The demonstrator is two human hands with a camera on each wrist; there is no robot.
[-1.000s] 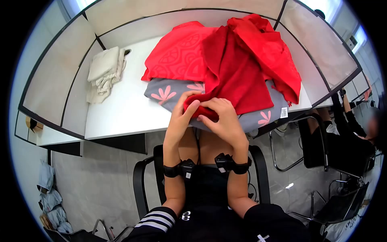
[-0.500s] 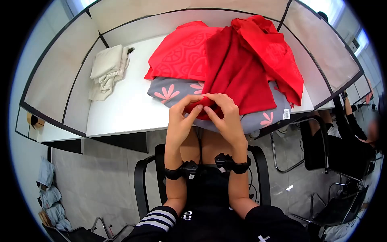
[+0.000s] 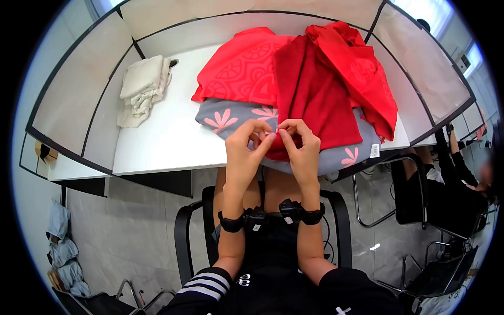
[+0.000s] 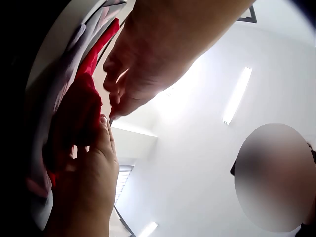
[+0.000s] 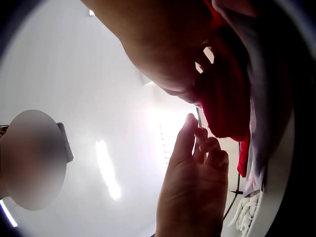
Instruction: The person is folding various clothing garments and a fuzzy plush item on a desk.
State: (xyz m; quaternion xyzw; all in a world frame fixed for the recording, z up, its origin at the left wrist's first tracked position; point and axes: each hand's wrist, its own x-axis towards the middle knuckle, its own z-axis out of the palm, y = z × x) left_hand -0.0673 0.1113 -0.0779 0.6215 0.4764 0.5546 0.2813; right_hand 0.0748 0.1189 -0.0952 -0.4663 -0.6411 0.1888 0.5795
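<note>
Dark red cloth (image 3: 315,110) lies over a grey cushion with pink flowers (image 3: 223,123) at the desk's front edge. The right hand (image 3: 304,157) pinches the cloth's near edge between thumb and fingers; its grip also shows in the left wrist view, right hand (image 4: 91,175). Close beside it, the left hand (image 3: 244,160) has thumb and finger together on a small thin item, too small to identify. In the right wrist view the left hand (image 5: 192,182) is off the cloth, its other fingers curled.
Bright red patterned fabric (image 3: 241,68) lies behind, with more red fabric (image 3: 362,73) at the right. Folded beige cloth (image 3: 142,81) rests at the desk's (image 3: 152,152) left. Partitions (image 3: 79,89) surround the desk. A seated person and chairs are at the right.
The left hand's fingers have come off the red cloth edge and now pinch beside it. The right hand still holds the cloth, its fingers drawn more upright. The head view has shifted slightly.
</note>
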